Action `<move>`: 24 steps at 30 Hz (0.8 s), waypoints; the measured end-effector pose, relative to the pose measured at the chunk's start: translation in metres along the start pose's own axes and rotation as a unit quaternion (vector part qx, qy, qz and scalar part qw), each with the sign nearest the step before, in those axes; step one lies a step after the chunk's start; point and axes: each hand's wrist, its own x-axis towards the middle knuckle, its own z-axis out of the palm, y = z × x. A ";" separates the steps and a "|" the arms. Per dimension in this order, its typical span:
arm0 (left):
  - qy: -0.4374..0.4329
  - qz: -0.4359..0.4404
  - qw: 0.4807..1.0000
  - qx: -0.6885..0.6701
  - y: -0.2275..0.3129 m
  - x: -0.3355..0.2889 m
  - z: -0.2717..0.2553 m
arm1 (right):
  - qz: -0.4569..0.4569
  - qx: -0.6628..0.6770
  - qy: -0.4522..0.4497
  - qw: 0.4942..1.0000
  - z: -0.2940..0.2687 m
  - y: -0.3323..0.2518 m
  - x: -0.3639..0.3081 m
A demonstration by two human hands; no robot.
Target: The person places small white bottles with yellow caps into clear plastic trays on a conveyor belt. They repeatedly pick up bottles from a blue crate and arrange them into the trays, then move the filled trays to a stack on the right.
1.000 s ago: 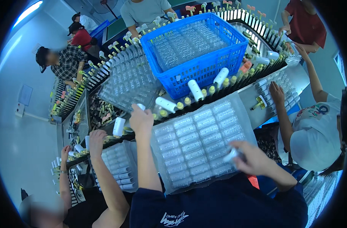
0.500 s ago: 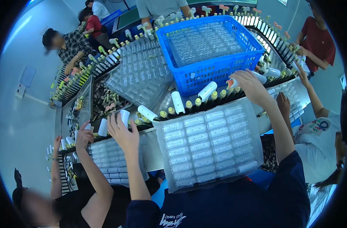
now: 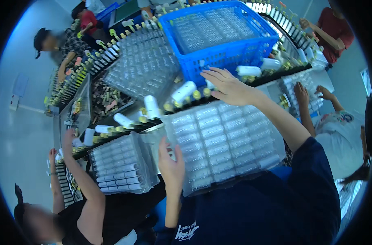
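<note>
My right hand (image 3: 234, 89) reaches over the line of yellow-topped pegs (image 3: 197, 94) in front of the blue basket. Its fingers are stretched out, thumb apart, with a white plastic tube (image 3: 210, 85) partly hidden just beneath them. My left hand (image 3: 172, 164) is held at the left edge of a clear blister tray (image 3: 231, 141), its fingers spread and seemingly bare. Rows of white tubes show through the tray's pockets. More white tubes (image 3: 151, 107) tilt on the pegs left of my right hand, and another white tube (image 3: 249, 71) lies to its right.
Stacked clear trays fill the blue basket (image 3: 226, 55); further empty blister trays (image 3: 143, 65) lie left of it. A bin of small parts (image 3: 110, 92) stands beyond the pegs. Co-workers' arms (image 3: 86, 179) work at the left, by a part-filled tray (image 3: 116, 163), and at the right.
The view has shifted. The white tubes on the pegs have moved left, and my right hand has moved left with them. My left hand has drawn back from the pegs to the tray's edge.
</note>
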 end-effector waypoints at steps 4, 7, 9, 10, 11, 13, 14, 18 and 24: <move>0.065 0.110 0.986 0.103 0.007 -0.002 -0.002 | -0.018 0.026 -0.028 0.999 -0.049 -0.047 -0.047; 0.035 0.131 0.986 0.097 -0.002 0.001 -0.004 | 0.061 0.086 -0.153 0.983 -0.087 -0.079 -0.132; 0.006 0.104 0.993 0.056 -0.003 0.002 -0.002 | 0.109 0.028 -0.275 0.955 -0.113 -0.106 -0.180; -0.010 0.094 0.995 0.037 -0.002 0.004 0.000 | 0.139 0.008 -0.324 0.936 -0.115 -0.114 -0.201; -0.015 0.092 0.995 0.034 -0.004 0.006 0.001 | 0.136 0.008 -0.261 0.956 -0.112 -0.119 -0.214; -0.027 0.080 0.996 0.024 -0.008 0.007 0.004 | 0.125 0.004 -0.140 0.982 -0.110 -0.127 -0.230; -0.027 0.074 0.997 0.020 -0.009 0.006 0.005 | 0.134 0.006 -0.134 0.982 -0.107 -0.125 -0.234; -0.030 0.047 0.998 0.014 -0.010 0.006 0.003 | 0.058 -0.050 -0.143 0.987 -0.104 -0.124 -0.239; -0.027 0.040 0.999 0.023 -0.013 0.004 -0.003 | 0.078 -0.008 -0.165 0.983 -0.111 -0.134 -0.237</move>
